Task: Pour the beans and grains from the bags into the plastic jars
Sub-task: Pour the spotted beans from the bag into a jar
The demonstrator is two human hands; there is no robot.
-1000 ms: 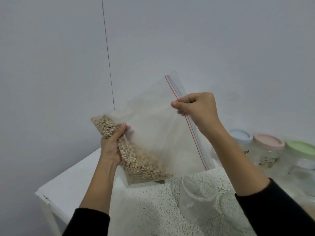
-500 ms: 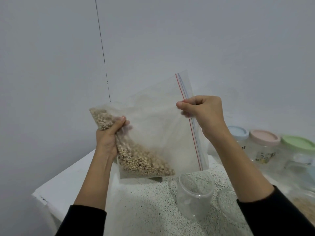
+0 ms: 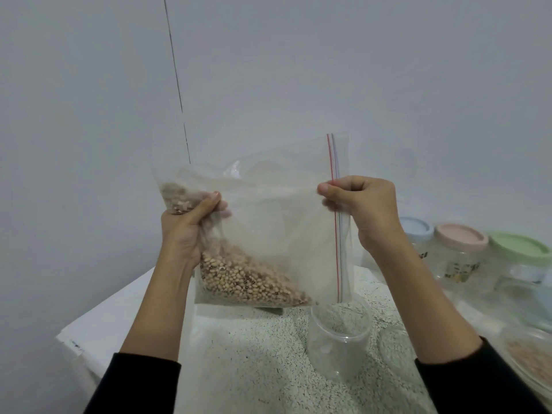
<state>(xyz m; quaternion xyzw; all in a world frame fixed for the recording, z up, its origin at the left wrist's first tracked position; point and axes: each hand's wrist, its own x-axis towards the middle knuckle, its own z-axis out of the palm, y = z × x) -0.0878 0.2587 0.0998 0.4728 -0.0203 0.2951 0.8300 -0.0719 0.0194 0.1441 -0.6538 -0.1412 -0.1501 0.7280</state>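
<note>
Table (image 3: 125, 312): white, with a speckled surface; its far left corner is visible. Bag (image 3: 268, 210): clear, zip-top, held in the air above the table's far edge, turned sideways with its red and blue seal strip running vertically on the right. Beans (image 3: 248, 279): pale, gathered in the bag's lower left part. Open jar (image 3: 339, 339): clear, upright on the table, directly below the bag's lower right corner. Three lidded jars stand along the right edge: blue lid (image 3: 415, 227), pink lid (image 3: 461, 236), green lid (image 3: 521, 245). Left hand (image 3: 186, 231): fingers clenched on the bag's left side. Right hand (image 3: 363, 210): fingers pinching the seal strip.
</note>
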